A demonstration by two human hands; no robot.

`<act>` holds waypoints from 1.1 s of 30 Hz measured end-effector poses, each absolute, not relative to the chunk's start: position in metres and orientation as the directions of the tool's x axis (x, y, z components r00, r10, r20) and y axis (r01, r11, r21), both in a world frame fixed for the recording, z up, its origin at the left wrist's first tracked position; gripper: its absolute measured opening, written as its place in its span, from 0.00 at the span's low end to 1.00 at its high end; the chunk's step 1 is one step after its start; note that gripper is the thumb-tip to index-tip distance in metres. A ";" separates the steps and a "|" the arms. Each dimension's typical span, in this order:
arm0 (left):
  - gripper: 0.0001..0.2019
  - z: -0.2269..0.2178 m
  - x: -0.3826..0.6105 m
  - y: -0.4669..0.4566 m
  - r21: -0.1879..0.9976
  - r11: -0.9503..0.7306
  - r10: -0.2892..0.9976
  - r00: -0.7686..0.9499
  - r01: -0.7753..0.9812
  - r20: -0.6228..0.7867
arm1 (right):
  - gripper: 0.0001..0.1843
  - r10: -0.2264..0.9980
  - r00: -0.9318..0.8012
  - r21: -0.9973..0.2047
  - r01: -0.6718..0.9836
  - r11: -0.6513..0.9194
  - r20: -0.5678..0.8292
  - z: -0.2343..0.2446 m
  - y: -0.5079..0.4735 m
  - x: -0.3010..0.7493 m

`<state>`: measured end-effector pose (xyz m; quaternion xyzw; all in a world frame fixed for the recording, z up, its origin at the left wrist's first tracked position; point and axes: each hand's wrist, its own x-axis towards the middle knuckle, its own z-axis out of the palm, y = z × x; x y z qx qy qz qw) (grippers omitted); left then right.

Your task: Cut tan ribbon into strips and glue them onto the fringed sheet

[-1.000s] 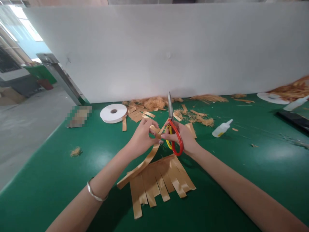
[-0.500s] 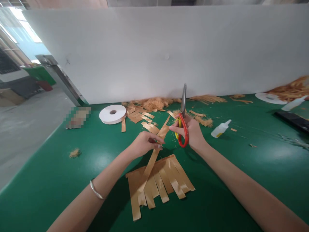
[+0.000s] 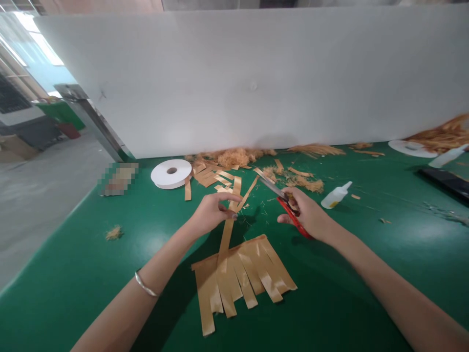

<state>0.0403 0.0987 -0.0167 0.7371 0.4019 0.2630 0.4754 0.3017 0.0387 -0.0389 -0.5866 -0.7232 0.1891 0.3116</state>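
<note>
My left hand (image 3: pixel 216 210) pinches a long tan ribbon strip (image 3: pixel 227 237) between thumb and fingers. The strip's lower end lies over a fringed panel of overlapping tan strips (image 3: pixel 247 271) flat on the table. A thinner strip (image 3: pixel 247 194) slants away beside the fingers, its lower end close to the pinch. To the right, my right hand (image 3: pixel 302 212) is closed around scissors (image 3: pixel 289 208) with red and yellow handles. Their blades point up and left toward the thin strip's upper end; I cannot tell whether they touch it.
On the green table (image 3: pixel 154 264), a white tape roll (image 3: pixel 171 173) stands left of cut ribbon pieces (image 3: pixel 205 176) and fluffy tan fibre (image 3: pixel 234 157). A glue bottle (image 3: pixel 336 195) lies right of my right hand. Behind rises a white board (image 3: pixel 252 83); a black object (image 3: pixel 445 183) sits far right.
My right hand has moved right and tipped the scissors from upright to pointing up-left. My left hand has shifted slightly left with the strip, which now stands steeper, apart from the right hand.
</note>
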 end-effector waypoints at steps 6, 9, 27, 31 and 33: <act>0.17 -0.017 0.036 0.103 0.888 -0.300 0.843 0.533 0.349 0.075 | 0.20 0.959 -0.269 -0.447 0.850 0.280 0.090 -0.024 0.034 0.315; 0.17 -0.014 0.035 0.103 0.882 -0.313 0.842 0.532 0.352 0.086 | 0.19 0.948 -0.317 -0.471 0.831 0.295 0.034 -0.023 0.033 0.314; 0.18 -0.010 0.045 0.089 0.868 -0.414 0.717 0.686 0.275 0.125 | 0.22 0.911 -0.407 -0.548 0.778 0.308 -0.066 -0.026 0.032 0.295; 0.17 -0.012 0.046 0.089 0.858 -0.438 0.713 0.685 0.267 0.151 | 0.23 0.910 -0.409 -0.543 0.781 0.309 -0.070 -0.025 0.032 0.295; 0.17 -0.012 0.047 0.089 0.857 -0.440 0.716 0.681 0.268 0.154 | 0.22 0.909 -0.411 -0.539 0.781 0.314 -0.065 -0.026 0.032 0.295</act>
